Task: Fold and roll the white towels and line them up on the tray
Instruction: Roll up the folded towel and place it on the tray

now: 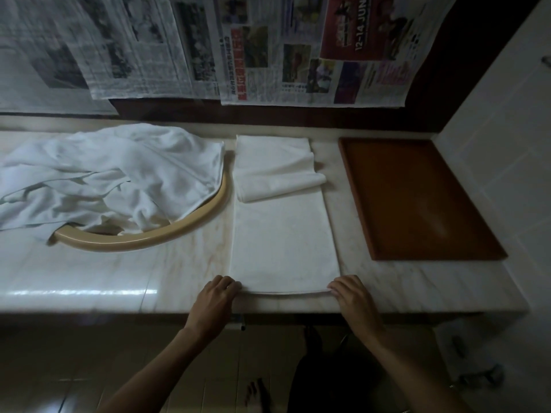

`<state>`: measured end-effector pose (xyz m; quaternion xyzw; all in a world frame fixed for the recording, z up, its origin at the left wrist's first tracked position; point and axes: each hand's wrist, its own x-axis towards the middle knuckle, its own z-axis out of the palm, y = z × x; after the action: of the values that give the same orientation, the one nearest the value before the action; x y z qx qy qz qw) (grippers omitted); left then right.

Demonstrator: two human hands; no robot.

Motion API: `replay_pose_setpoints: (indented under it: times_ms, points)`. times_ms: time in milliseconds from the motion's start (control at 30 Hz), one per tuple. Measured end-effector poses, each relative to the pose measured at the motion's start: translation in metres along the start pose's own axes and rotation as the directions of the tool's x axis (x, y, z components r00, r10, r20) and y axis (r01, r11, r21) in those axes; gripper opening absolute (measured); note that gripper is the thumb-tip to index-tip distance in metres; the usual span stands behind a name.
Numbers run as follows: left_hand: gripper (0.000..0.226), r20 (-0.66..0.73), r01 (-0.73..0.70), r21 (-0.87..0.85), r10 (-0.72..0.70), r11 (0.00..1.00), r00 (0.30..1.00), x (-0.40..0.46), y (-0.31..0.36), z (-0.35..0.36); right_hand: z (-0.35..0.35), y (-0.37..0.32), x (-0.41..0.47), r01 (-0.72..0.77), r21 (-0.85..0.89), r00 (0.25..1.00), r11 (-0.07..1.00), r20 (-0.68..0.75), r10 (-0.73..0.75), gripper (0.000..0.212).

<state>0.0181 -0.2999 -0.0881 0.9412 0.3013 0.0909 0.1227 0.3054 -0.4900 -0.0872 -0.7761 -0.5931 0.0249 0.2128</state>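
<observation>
A white towel lies folded into a long strip on the marble counter, running away from me, with its far end doubled back in a loose fold. My left hand pinches the strip's near left corner. My right hand pinches the near right corner. Both corners sit close to the counter's front edge. A brown tray lies to the right of the towel with nothing on it. A heap of loose white towels fills the sink at the left.
The beige sink rim curves out from under the heap. Newspaper sheets hang on the wall behind the counter. A white tiled wall bounds the tray's right side. Below the counter edge is tiled floor.
</observation>
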Motion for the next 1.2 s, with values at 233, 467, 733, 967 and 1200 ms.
replay_pose_setpoints:
  times_ms: [233,467,733,967,1200]
  points:
    - [0.038,0.036,0.079,0.029,-0.080,0.996,0.996,0.004,-0.006,-0.005,-0.002,0.005,0.014,-0.129,0.028,0.985,0.991,0.118,0.125,0.021]
    - [0.017,0.142,0.277,-0.081,-0.264,0.957,0.954,0.020,-0.005,-0.022,-0.018,0.000,0.036,-0.290,-0.053,0.887,0.956,0.360,0.289,0.017]
    - [0.009,0.346,0.519,-0.034,-0.477,0.854,0.808,0.060,0.004,-0.035,-0.029,-0.007,0.065,-0.458,-0.063,0.791,0.887,0.427,0.438,0.016]
    - [0.008,0.299,0.618,0.098,-0.615,0.780,0.730,0.086,0.023,-0.036,-0.025,-0.024,0.087,-0.451,-0.335,0.764,0.828,0.335,0.551,0.010]
    - [0.014,0.096,0.358,0.061,-0.362,0.932,0.927,0.058,0.047,-0.020,-0.004,-0.051,0.061,-0.256,-0.308,0.926,0.916,0.195,0.324,0.012]
